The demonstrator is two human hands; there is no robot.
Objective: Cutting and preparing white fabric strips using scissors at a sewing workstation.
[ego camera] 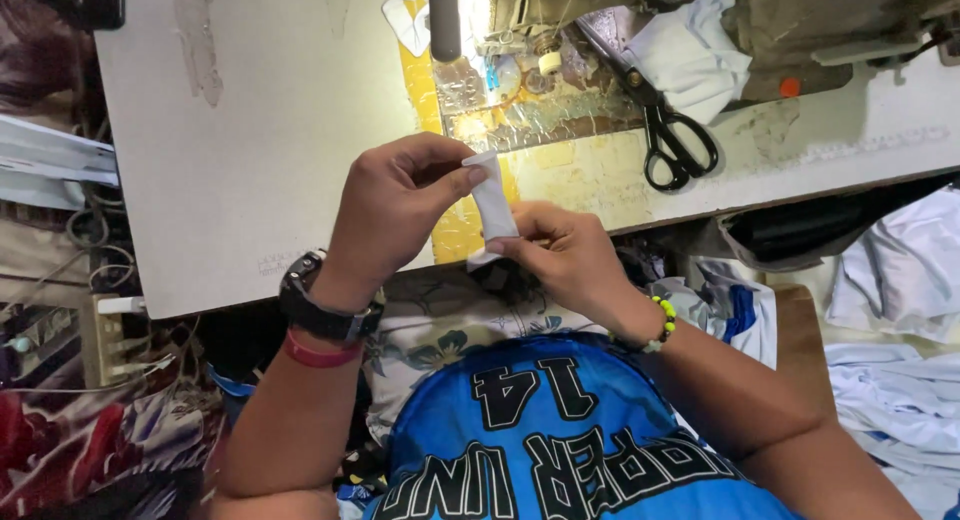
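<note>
Left hand (395,205): fingers closed, thumb and forefinger pinching the upper end of a white strip (492,202). A black watch (318,305) and a red band (318,354) sit on that wrist.

Right hand (560,250): fingers closed, pinching the lower end of the strip. A bead bracelet (662,323) of green and white beads is on that wrist.

Strip: small, narrow, white, of cloth or paper; which one cannot be told. It is held in the air between the two hands, above the near edge of the table (260,160). Its long axis runs almost straight away from the person, upper end leaning slightly to the left. The lower end is folded or curled under at the right hand's fingertips.

Surroundings: black scissors (668,140) lie on the table, well to the right of the hands, blades pointing away and leftward, handles toward the person. White cloth (690,55) lies beside the blades, at the base of a sewing machine (760,20). A yellow stripe (425,90) runs along the table top under the hands. More white cloth (900,270) is heaped at the far right, below table level. A blue jersey (560,440) and a floral fabric (440,325) lie in the person's lap.
</note>
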